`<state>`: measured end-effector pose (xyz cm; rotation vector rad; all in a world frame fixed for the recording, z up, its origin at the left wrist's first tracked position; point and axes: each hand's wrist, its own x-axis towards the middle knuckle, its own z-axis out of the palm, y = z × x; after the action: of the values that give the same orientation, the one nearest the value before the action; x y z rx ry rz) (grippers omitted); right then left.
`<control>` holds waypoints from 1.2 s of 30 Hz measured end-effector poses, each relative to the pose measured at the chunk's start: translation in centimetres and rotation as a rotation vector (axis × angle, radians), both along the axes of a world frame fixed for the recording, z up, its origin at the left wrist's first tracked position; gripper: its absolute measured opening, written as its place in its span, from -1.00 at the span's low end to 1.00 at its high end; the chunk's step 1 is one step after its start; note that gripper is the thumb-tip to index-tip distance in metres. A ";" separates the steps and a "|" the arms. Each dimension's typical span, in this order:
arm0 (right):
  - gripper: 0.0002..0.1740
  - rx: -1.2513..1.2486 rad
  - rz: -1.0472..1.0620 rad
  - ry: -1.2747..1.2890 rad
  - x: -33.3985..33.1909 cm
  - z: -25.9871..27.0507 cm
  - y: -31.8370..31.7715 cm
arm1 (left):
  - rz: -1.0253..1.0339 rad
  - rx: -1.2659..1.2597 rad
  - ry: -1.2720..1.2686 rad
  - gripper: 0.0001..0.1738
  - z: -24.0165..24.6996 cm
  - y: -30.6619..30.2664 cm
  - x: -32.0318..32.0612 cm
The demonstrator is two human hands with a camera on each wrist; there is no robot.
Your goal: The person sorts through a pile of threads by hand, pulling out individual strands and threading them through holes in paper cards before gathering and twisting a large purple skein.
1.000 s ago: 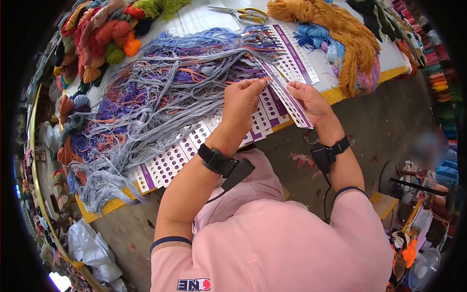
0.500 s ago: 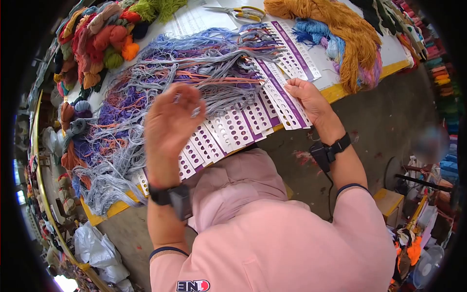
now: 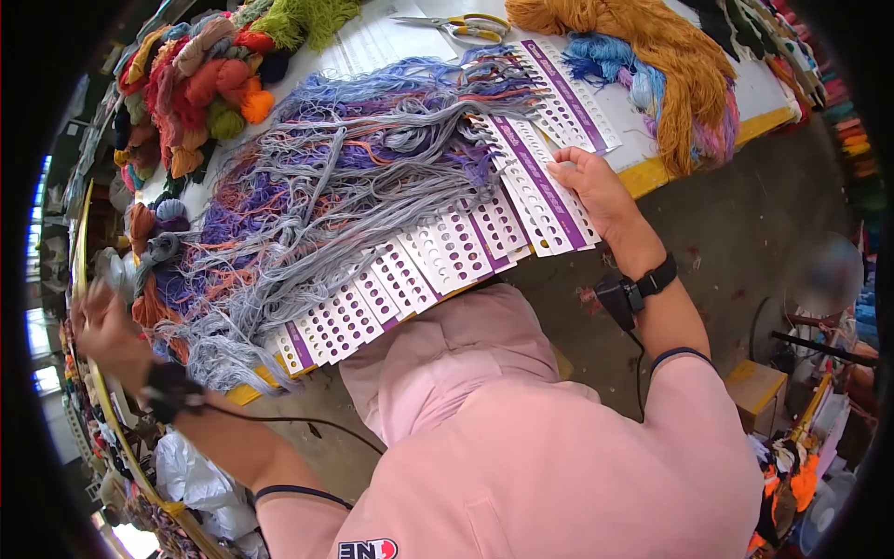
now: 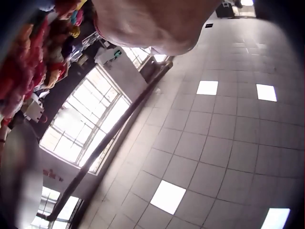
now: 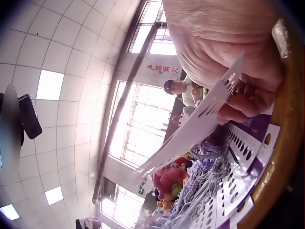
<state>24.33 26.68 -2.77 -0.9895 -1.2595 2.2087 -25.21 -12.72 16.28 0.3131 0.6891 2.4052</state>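
Note:
My right hand grips the right edge of a long white card with a purple band and rows of punched holes. In the right wrist view this card stands tilted, with thumb and fingers on its edge. Grey-blue, violet and orange embroidery threads hang from the holes along the cards' far ends and spread leftward over the table. Far out at the left, past the table's edge, is my left hand, blurred by motion; I cannot tell whether it holds a strand. The left wrist view shows part of that hand.
More punched cards overlap along the table's yellow front edge. Scissors with yellow handles lie at the back near a paper sheet. Coloured yarn skeins pile up at the back left, and ochre skeins at the back right.
My left hand has gone from the held card, across the threads, to the far left. The card has lowered slightly toward the other cards, with my right hand still gripping it.

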 end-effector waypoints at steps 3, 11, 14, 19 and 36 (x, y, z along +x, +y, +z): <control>-0.81 0.029 -0.003 -0.012 0.0 0.6 -0.3 | -0.292 -0.141 0.084 -0.68 -6.3 11.4 12.1; -0.85 0.741 -0.091 -0.378 0.3 0.5 -0.6 | -0.530 -0.753 0.542 -0.78 -15.4 24.7 29.3; -0.84 0.600 -0.087 -0.320 0.5 1.3 0.0 | -0.488 -0.824 0.565 -0.80 -15.7 24.8 29.2; -0.81 0.615 -0.059 -0.378 0.2 2.7 0.7 | -0.545 -1.022 0.885 -0.77 -17.0 23.3 30.1; -0.78 0.534 -0.047 -0.402 -1.2 3.5 3.0 | -0.398 -1.093 1.250 -0.75 -17.1 23.6 32.6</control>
<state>23.12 29.68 0.69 -1.2419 -1.8479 1.5383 7.41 10.91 -0.85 1.2843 2.0360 0.9479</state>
